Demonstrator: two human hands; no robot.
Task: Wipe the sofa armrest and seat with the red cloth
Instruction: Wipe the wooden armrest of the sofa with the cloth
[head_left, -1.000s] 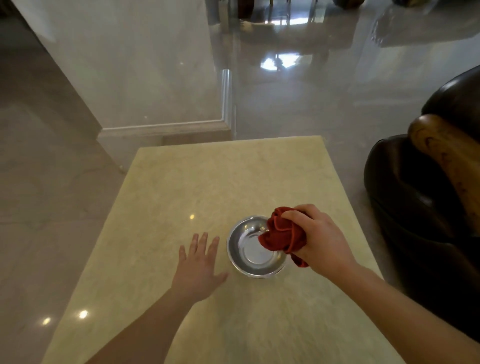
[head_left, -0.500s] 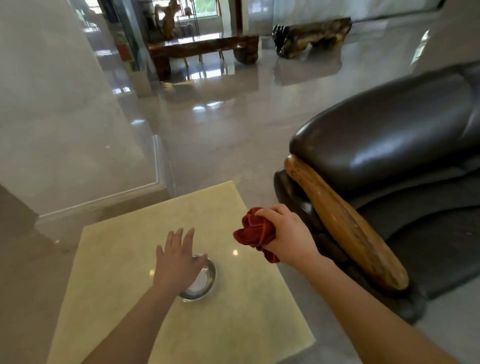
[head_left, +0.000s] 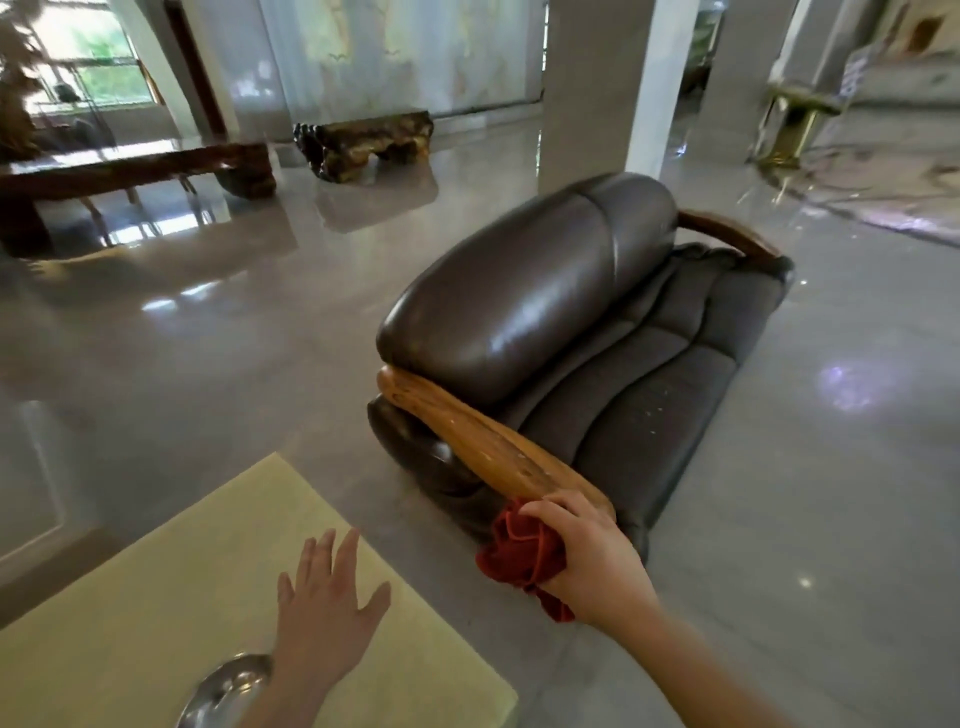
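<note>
The red cloth (head_left: 522, 553) is bunched up and is gripped in the right hand (head_left: 589, 561), whose fingers are closed around it. The cloth is held at the near end of the wooden armrest (head_left: 483, 447) of the sofa (head_left: 524, 306); whether it touches the wood cannot be told. A loose corner of the cloth hangs down under the hand. The armrest runs slanted along the near side of the sofa, between the dark leather back and the grey seat (head_left: 649, 410). The left hand (head_left: 324, 618) is spread wide, with nothing in it, above the yellow bench (head_left: 130, 623). A metal bowl (head_left: 223, 691) stands on the bench at the lower edge of the view and is partly hidden by the left wrist. The sofa stands on a glossy floor (head_left: 779, 519), just beside the bench.
</note>
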